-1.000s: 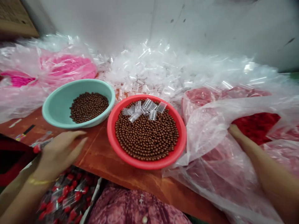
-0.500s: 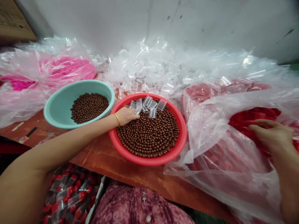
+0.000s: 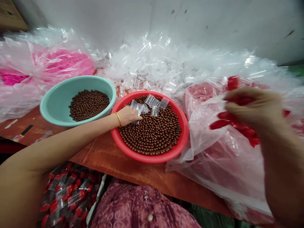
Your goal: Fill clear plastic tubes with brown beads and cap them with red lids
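Observation:
My left hand [image 3: 129,116], with a gold bangle at its wrist, reaches into a red basin [image 3: 152,158]. Its fingers are closed on a small clear plastic container [image 3: 139,109]. Glossy brown beads [image 3: 152,136] fill much of this basin, and several loose clear containers [image 3: 155,111] lie on top of them. On the right, my right hand [image 3: 255,106] is raised over an open plastic bag [image 3: 213,164] of red pieces. It is blurred but curled round red plastic caps [image 3: 232,83], one of which shows above the fingers.
A turquoise basin [image 3: 53,110] with more brown beads stands at left. Clear containers [image 3: 152,63] are heaped along the wall. Behind the turquoise basin lies a bag of pink pieces [image 3: 68,65]. A cutter knife [image 3: 23,133] rests on the table. Red-capped containers [image 3: 68,196] fill a bin below.
My right hand has lifted up and leftward out of the bag with red caps in it. My left hand stays in the red basin, now closed on a clear container. The view shifted slightly.

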A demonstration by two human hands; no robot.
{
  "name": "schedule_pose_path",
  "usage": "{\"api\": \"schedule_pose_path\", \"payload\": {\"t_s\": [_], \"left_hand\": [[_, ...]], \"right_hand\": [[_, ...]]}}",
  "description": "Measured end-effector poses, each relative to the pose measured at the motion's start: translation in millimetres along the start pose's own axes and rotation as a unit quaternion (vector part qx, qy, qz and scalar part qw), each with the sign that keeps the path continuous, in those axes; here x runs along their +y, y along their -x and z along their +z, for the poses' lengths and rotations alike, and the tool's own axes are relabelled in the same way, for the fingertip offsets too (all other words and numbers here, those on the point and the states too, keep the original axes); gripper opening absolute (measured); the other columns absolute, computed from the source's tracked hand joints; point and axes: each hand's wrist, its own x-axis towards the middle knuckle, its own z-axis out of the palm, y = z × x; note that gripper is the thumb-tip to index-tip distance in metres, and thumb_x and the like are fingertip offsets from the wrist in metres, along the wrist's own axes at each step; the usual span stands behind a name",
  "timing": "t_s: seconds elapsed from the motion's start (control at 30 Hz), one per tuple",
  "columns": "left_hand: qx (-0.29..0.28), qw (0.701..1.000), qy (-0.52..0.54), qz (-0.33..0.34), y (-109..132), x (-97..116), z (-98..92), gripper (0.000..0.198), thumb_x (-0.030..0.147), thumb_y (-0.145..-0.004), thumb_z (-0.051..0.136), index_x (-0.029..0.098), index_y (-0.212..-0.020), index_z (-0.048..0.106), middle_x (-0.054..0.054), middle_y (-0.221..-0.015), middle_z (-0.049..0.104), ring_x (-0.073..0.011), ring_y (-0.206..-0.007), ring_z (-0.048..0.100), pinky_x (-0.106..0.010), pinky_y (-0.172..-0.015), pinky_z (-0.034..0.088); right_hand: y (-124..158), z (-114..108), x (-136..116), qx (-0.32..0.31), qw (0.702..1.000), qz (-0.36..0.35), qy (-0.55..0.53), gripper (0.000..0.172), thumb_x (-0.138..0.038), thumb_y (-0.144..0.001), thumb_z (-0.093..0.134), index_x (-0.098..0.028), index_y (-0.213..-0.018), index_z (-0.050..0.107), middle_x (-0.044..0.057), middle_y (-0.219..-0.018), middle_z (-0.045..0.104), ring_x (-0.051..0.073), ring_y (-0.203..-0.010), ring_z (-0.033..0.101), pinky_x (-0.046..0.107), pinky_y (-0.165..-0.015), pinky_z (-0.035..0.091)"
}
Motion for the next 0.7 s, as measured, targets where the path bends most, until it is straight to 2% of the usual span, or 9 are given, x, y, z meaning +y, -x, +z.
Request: {"api": "schedule_pose_path", "payload": {"t_s": [0.03, 0.1, 0.2, 0.27, 0.37, 0.43, 0.53, 0.6, 0.7], "left_hand": [[-0.004, 1.000, -0.007, -0.003, -1.8, -0.6, 1.0, 0.035, 0.012, -0.086, 0.037, 0.022, -0.106, 0.063, -0.009, -0.078, 0.064, -0.0180, -0.066, 0.059, -0.028, -0.059, 0.040], [-0.016, 1.000, -0.020, -0.011, -3.4, 1.3, 2.2, 0.032, 0.016, -0.087, 0.039, 0.022, -0.109, 0.062, -0.009, -0.076, 0.065, -0.0183, -0.067, 0.060, -0.027, -0.060, 0.040], [-0.013, 0.999, -0.008, -0.047, 0.4, 9.3, 1.0, 0.034, 0.031, -0.088, 0.043, 0.019, -0.118, 0.055, -0.010, -0.083, 0.067, -0.0202, -0.073, 0.062, -0.028, -0.062, 0.042], [0.010, 0.995, 0.040, -0.093, 5.4, 14.3, -1.4, 0.039, 0.038, -0.089, 0.040, 0.017, -0.119, 0.054, -0.011, -0.089, 0.068, -0.0217, -0.077, 0.063, -0.030, -0.065, 0.044], [0.062, 0.966, 0.193, -0.158, 10.6, 17.3, -5.0, 0.035, 0.035, -0.087, 0.041, 0.015, -0.108, 0.060, -0.008, -0.090, 0.068, -0.0208, -0.080, 0.062, -0.030, -0.071, 0.046], [0.114, 0.910, 0.353, -0.183, 10.6, 18.1, -6.7, 0.028, 0.031, -0.082, 0.047, 0.015, -0.099, 0.064, -0.005, -0.087, 0.067, -0.0164, -0.077, 0.061, -0.026, -0.070, 0.045], [0.160, 0.768, 0.583, -0.212, 6.8, 23.3, -9.2, 0.028, 0.030, -0.080, 0.051, 0.014, -0.098, 0.064, 0.001, -0.069, 0.061, -0.0081, -0.053, 0.051, -0.020, -0.052, 0.040], [0.174, 0.677, 0.678, -0.226, 3.9, 30.4, -11.8, 0.031, 0.033, -0.081, 0.051, 0.013, -0.101, 0.063, 0.004, -0.058, 0.052, -0.0049, -0.039, 0.038, -0.019, -0.040, 0.029], [0.218, 0.581, 0.750, -0.229, 2.1, 41.8, -17.2, 0.029, 0.036, -0.079, 0.056, 0.013, -0.095, 0.065, 0.005, -0.057, 0.051, -0.0033, -0.038, 0.037, -0.017, -0.039, 0.028]], "right_hand": [[3.7, 21.2, -17.0, -0.049, 0.998, 0.011, -0.035, 0.021, -0.013, -0.061, 0.055, -0.017, -0.079, 0.064, -0.002, -0.056, 0.049, 0.010, -0.048, 0.046, 0.026, -0.046, 0.038], [9.4, 65.1, -38.3, -0.166, 0.985, -0.021, -0.047, 0.018, -0.013, -0.064, 0.054, -0.016, -0.079, 0.065, -0.002, -0.055, 0.052, 0.011, -0.048, 0.050, 0.025, -0.046, 0.040], [12.5, 118.6, -45.2, -0.224, 0.967, -0.113, 0.043, 0.019, -0.011, -0.067, 0.053, -0.015, -0.081, 0.066, 0.000, -0.063, 0.059, 0.013, -0.056, 0.055, 0.025, -0.054, 0.043], [12.9, 137.7, -43.7, -0.258, 0.941, -0.182, 0.126, 0.023, -0.013, -0.072, 0.052, -0.015, -0.089, 0.068, 0.005, -0.079, 0.065, 0.018, -0.073, 0.061, 0.027, -0.064, 0.046], [14.3, 141.9, -45.7, -0.258, 0.906, -0.271, 0.200, 0.028, -0.025, -0.084, 0.048, -0.016, -0.102, 0.067, 0.013, -0.111, 0.062, 0.025, -0.099, 0.059, 0.034, -0.079, 0.048], [16.8, 136.0, -51.1, -0.235, 0.899, -0.309, 0.201, 0.034, -0.033, -0.087, 0.046, -0.015, -0.108, 0.066, 0.016, -0.126, 0.054, 0.029, -0.112, 0.053, 0.039, -0.087, 0.046], [25.2, 129.0, -62.5, -0.218, 0.908, -0.333, 0.129, 0.036, -0.035, -0.087, 0.048, -0.016, -0.113, 0.063, 0.014, -0.129, 0.053, 0.029, -0.119, 0.048, 0.041, -0.094, 0.043], [34.6, 131.1, -70.1, -0.263, 0.911, -0.315, 0.044, 0.041, -0.042, -0.084, 0.054, -0.018, -0.115, 0.061, 0.011, -0.117, 0.062, 0.026, -0.110, 0.055, 0.038, -0.089, 0.045], [50.9, 143.3, -79.0, -0.348, 0.898, -0.250, -0.101, 0.042, -0.050, -0.079, 0.057, -0.015, -0.101, 0.062, 0.007, -0.088, 0.067, 0.020, -0.081, 0.061, 0.031, -0.071, 0.047]]}}
